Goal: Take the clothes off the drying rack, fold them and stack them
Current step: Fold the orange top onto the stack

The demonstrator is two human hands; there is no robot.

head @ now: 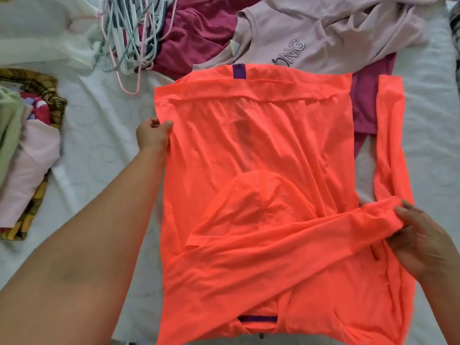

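A bright orange hooded top [261,150] with purple trim lies spread flat on the white bed sheet [99,135], hood folded onto its back. My left hand [153,134] pinches its left edge about halfway up. My right hand [423,240] grips the right sleeve at the shoulder, where the sleeve is drawn across the body. The rest of that sleeve runs up along the right side.
A pale pink shirt [323,33] with lettering and dark red garments [196,28] lie beyond the top. A purple garment [363,105] peeks out under it. A heap of hangers [129,33] lies at the upper left. A stack of folded clothes [27,155] sits at the left.
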